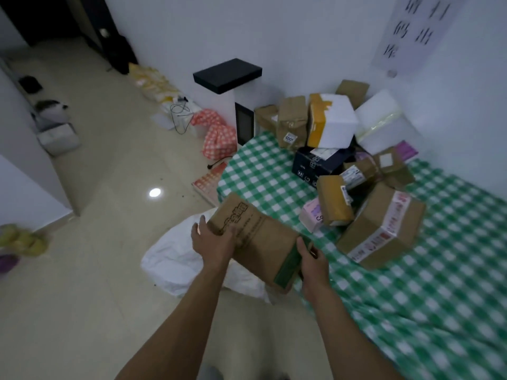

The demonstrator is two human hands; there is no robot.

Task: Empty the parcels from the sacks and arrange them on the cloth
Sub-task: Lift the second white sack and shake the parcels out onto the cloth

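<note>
Now left hand (212, 239) flat on box (258, 237), right hand (311, 259) clasping end.

1 white sack (175, 259), 1 green checked cloth (411, 297), about 8 brown parcels (381, 226), 2 foam boxes (337, 119), 1 dark box (310, 163), 1 pink parcel (310, 215).

Matt cardboard box (255, 237) — glossy checked cloth (411, 283).

Cloth (411, 297): green-and-white check. Nearest parcel (258, 239): brown cardboard, green band at one end; sack (175, 259) white. Foam box (336, 119): white with yellow tape; bundle (219, 135) red-and-white check.
</note>
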